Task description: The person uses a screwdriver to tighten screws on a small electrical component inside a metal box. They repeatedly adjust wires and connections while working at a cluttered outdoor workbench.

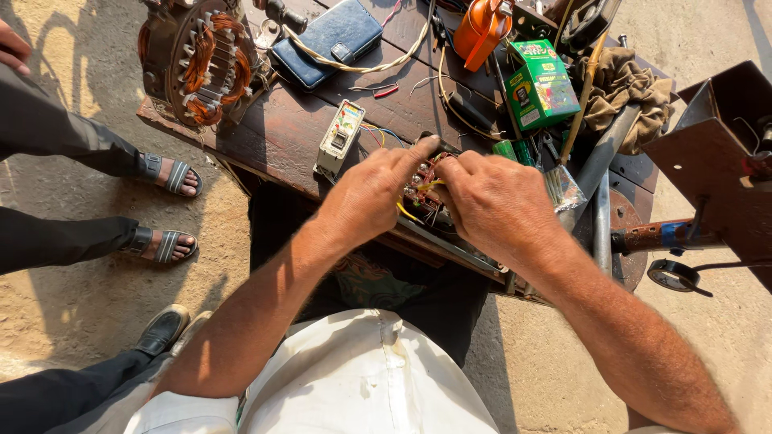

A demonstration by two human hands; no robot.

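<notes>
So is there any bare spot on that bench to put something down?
Some. Bare wood shows on the bench between the motor stator, the wallet and the switch box, towards the front edge. The right half is crowded: green box, rag, orange can, wires. Both hands, left and right, cover the small wired part.

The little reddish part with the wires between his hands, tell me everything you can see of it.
The small reddish-brown electrical part carries metal screw terminals and yellow wires. The left hand and right hand pinch it from both sides above the dark wooden workbench edge, hiding most of it.
</notes>
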